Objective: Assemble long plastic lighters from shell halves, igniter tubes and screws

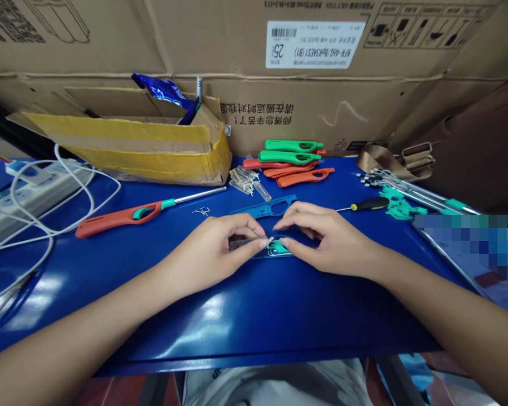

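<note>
Both my hands meet at the middle of the blue table (245,316). My left hand (220,248) pinches a small dark metal part (241,244) against a blue lighter shell half (279,252) lying flat. My right hand (322,234) pinches a small teal trigger piece (280,246) in that shell. A second blue shell half (265,208) lies just behind my fingers.
An assembled orange lighter with a metal tube (131,215) lies to the left. Orange and green shells (294,160) are piled at the back, beside small metal parts (245,180). A screwdriver (366,204), teal triggers (400,206), metal tubes (410,189), a yellow-taped carton (131,146) and a power strip (29,186) surround them.
</note>
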`<state>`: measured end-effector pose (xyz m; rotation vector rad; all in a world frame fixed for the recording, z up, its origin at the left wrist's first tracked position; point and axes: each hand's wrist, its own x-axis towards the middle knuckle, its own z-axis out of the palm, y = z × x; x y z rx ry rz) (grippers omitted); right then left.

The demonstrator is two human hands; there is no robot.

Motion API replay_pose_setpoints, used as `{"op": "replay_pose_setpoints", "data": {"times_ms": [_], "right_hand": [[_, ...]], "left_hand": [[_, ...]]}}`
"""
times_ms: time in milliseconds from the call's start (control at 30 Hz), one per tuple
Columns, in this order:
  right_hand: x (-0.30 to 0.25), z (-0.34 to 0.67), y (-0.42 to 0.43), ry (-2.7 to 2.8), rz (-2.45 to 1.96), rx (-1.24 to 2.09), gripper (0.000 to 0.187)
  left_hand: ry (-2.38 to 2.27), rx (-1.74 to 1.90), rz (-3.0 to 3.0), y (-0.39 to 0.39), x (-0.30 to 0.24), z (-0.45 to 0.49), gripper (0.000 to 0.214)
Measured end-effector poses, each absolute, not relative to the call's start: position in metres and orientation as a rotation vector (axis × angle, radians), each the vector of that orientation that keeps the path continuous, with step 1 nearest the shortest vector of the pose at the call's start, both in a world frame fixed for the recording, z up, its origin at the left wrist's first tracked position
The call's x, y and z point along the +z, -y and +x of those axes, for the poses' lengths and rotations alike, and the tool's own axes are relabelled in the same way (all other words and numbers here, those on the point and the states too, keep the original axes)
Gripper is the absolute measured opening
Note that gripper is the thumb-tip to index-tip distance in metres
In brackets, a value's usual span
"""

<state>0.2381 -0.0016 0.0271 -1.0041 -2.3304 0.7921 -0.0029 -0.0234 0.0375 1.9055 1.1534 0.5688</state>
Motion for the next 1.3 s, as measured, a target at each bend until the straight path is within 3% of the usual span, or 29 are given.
{"op": "replay_pose_setpoints", "data": {"times_ms": [133, 367, 867, 1300], "right_hand": [[0.029, 0.242, 0.002, 2.529, -0.963, 0.605, 0.033], [0.028, 0.245, 0.001, 2.720, -0.846, 0.409, 0.030], [0.033, 0.250, -0.004, 2.782, -0.871, 0.394, 0.031], [0.037, 0.255, -0.006, 2.811, -0.969, 0.366, 0.033]], "left_hand": [[-1.192, 0.597, 2.127, 0.021, 0.039, -0.005, 0.013], [-1.137, 0.603, 2.220, 0.018, 0.032, -0.005, 0.010], [-1.033, 0.525, 2.585, 0.015, 0.039, -0.013, 0.014], [-0.991, 0.660, 2.472, 0.011, 0.028, -0.014, 0.013]]}}
